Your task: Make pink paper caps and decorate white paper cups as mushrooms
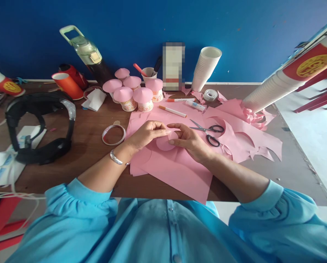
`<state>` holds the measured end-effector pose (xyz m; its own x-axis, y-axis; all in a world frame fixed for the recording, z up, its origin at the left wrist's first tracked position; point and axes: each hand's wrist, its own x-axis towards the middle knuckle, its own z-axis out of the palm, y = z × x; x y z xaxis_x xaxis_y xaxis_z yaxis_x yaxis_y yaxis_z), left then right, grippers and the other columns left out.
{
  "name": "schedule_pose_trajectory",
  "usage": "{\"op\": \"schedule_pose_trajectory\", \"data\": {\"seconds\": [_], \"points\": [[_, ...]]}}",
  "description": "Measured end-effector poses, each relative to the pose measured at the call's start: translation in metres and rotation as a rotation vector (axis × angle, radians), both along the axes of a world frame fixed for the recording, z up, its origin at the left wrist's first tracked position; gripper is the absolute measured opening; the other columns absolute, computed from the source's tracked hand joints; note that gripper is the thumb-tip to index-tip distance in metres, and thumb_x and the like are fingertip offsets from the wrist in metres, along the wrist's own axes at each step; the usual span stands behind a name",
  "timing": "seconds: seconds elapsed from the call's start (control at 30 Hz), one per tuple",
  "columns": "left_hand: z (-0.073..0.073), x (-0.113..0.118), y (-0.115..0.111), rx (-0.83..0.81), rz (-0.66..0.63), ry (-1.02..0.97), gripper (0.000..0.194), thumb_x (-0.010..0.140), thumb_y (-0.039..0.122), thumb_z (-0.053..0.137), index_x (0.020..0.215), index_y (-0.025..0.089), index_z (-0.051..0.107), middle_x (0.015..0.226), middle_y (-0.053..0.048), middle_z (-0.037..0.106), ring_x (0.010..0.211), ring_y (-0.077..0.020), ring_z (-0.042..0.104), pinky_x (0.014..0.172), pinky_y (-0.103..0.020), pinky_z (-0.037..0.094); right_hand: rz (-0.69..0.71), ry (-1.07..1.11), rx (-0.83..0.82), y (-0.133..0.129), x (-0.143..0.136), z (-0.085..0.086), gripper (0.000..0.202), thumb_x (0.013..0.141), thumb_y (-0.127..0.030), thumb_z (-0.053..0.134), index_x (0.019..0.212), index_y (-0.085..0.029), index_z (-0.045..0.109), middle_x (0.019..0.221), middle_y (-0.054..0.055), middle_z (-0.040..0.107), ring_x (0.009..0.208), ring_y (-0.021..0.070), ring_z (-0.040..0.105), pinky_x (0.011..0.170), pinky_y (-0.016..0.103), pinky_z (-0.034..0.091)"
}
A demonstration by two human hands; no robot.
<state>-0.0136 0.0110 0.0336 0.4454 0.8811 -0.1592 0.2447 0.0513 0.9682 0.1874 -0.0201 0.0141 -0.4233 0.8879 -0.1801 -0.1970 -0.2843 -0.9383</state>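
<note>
Between my two hands is a small round piece of pink paper [164, 144], held above larger pink sheets [180, 171]. My left hand [145, 136] pinches its upper edge with thumb and fingertips. My right hand [192, 143] grips the right side of the same piece, thumb in front and fingers behind. Scissors with black handles [213, 128] lie partly open just right of my right hand. A roll of tape [113, 135] lies left of my left hand. Farther back stand several small paper cups topped with pink paper cones [143, 95].
Behind the sheets are markers [173, 111], a glue tube [195, 106], a white tape roll [210, 95] and stacked white cups [206, 69]. Pink offcuts [262, 144] spread to the right. A tall bottle [89, 54] and a black headset-like strap [40, 128] are at left.
</note>
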Motion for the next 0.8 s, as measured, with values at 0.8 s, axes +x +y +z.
{"op": "schedule_pose_trajectory", "data": {"seconds": [0.8], "points": [[-0.0011,0.0007,-0.0013,-0.121,-0.003,-0.102,0.029,0.076,0.043,0.076,0.069,0.017,0.066,0.068,0.002,0.053,0.069,-0.0121,0.043,0.069,-0.029,0.033,0.066,0.035,0.004,0.0034,0.0032,-0.0006,0.06,0.072,-0.026,0.087,0.128,-0.023,0.064,0.078,-0.005,0.058,0.07,0.0118,0.051,0.065,0.027,0.04]]}}
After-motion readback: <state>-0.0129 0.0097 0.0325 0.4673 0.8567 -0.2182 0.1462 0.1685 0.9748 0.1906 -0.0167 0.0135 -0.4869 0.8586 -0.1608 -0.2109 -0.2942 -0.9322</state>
